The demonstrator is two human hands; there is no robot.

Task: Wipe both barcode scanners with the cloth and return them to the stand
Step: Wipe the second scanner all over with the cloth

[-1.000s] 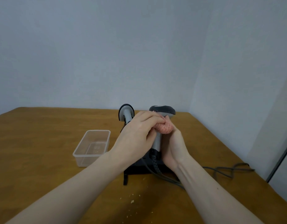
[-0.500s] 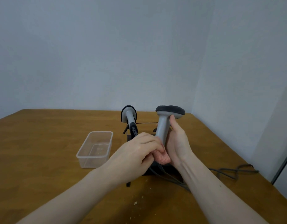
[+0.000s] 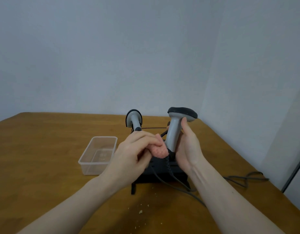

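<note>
My right hand grips a grey barcode scanner by its handle, upright, with the black head on top. My left hand holds a bunched pink cloth and presses it against the lower part of that handle. A second grey scanner sits behind my left hand in the black stand, its lower half hidden by my fingers. A coiled black cable hangs from the held scanner.
A clear plastic tub stands left of the stand on the wooden table. Grey cable trails to the right edge. Crumbs lie near the front. Walls close the table's back and right.
The cloth slid from the top of the scanner's handle down to its base, and now sits slightly higher again. My right hand tilted the scanner a bit right.
</note>
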